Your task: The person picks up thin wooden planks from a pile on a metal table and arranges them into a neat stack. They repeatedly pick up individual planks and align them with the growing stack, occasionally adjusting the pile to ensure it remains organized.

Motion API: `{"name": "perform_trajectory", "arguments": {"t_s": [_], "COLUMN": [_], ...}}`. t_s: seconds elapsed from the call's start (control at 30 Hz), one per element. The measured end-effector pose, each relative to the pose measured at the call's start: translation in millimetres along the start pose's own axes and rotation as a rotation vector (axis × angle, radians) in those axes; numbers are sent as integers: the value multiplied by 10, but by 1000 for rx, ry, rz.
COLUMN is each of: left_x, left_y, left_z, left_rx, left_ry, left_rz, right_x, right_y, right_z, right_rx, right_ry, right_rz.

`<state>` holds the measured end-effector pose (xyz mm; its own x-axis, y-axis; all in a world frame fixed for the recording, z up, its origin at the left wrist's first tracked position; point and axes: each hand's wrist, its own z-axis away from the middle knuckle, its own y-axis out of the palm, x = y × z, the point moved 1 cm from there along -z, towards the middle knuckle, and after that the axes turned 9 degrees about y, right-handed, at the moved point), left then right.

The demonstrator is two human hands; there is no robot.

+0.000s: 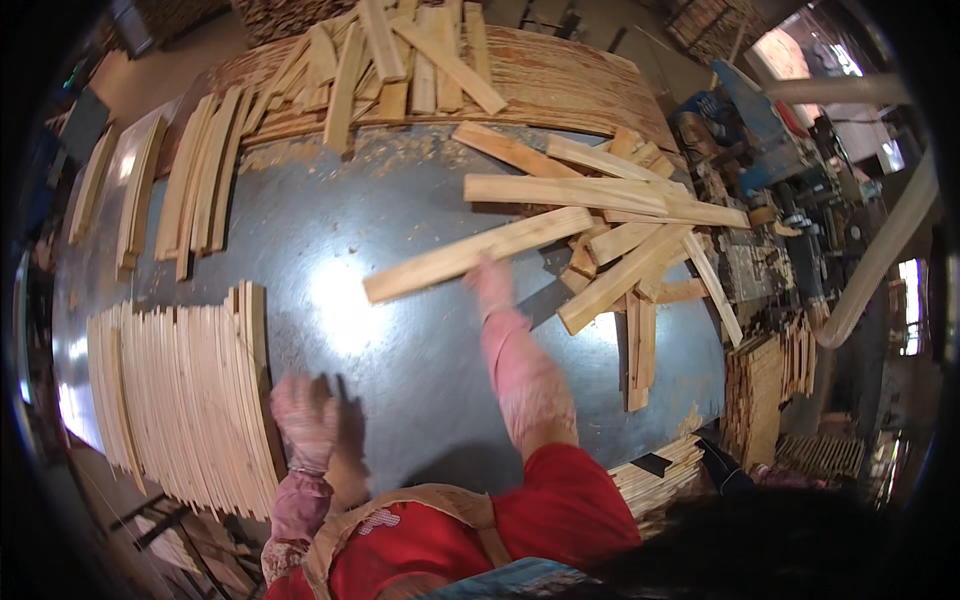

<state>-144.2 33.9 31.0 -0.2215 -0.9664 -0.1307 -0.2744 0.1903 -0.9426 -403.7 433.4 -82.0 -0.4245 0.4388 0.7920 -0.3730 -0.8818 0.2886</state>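
Big grey metal table (400, 340) in a woodshop. Near edge, the left hand (305, 415) is resting flat, fingers spread, beside the neat row of slats (185, 395) already lined up. Farther out, the right hand (490, 280) is reaching onto a long slat (475, 255); grip too blurry to tell. A loose pile (630, 240) beyond is waiting unsorted.

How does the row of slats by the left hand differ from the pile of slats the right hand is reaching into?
The row of slats lies tight, parallel and edge to edge beside the left hand; the pile of slats is loose and crossed at many angles, where the right hand touches one long slat. Both are pale wood on the metal table.
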Motion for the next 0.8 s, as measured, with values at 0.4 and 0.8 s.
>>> {"name": "perform_trajectory", "arguments": {"t_s": [0.4,0.8], "left_x": [-548,627], "left_y": [33,-150], "left_z": [-464,1042], "left_rx": [756,249], "left_ry": [-623,-343], "left_rz": [117,-572], "right_x": [1282,-104], "right_y": [-376,-403], "right_z": [-851,1184], "right_rx": [-323,71], "right_ry": [-95,103], "right_rz": [-340,-52]}}
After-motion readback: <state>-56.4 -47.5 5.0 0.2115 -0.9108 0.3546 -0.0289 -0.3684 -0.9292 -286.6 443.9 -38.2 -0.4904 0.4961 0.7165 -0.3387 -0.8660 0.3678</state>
